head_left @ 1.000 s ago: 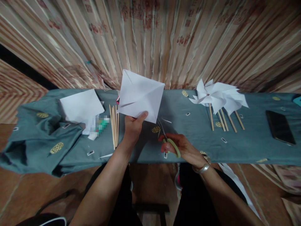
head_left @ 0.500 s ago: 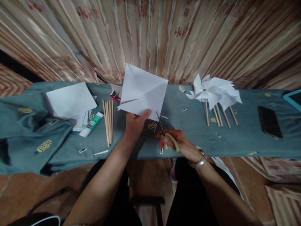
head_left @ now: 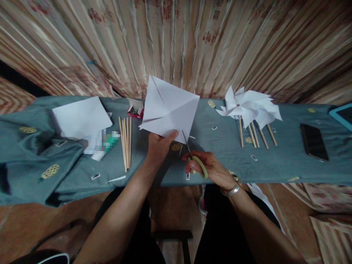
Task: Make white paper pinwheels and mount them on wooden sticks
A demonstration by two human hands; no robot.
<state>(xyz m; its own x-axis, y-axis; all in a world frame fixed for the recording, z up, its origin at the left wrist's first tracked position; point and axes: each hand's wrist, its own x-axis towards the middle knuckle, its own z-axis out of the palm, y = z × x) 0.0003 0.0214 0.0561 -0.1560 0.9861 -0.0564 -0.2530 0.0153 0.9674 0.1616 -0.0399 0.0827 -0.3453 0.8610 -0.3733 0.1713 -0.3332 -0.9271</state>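
A creased white sheet of paper (head_left: 173, 106) is pinched at its lower edge by my left hand (head_left: 161, 146), thumb on top. Slits run inward from its upper left and left corners. My right hand (head_left: 207, 167) is closed around the light green handles of a pair of scissors (head_left: 202, 167). The scissor blades are at the sheet's lower right corner, slightly parted, with the paper between or against them. Just beyond my left hand, a small red box (head_left: 135, 111) of dark metal pieces stands partly behind the sheet.
Wooden sticks (head_left: 125, 145), a glue tube (head_left: 110, 143) and a stack of white paper (head_left: 82, 117) lie to the left. On the right are paper pinwheels (head_left: 249, 106) on sticks, a phone (head_left: 314, 142) and a blue-edged tablet (head_left: 342, 115). Paper scraps (head_left: 116, 179) dot the cloth-covered table (head_left: 228, 141).
The sheet has shifted slightly right and down in my left hand, showing more of the red box. The scissor blades reach slightly further into the corner of the sheet.
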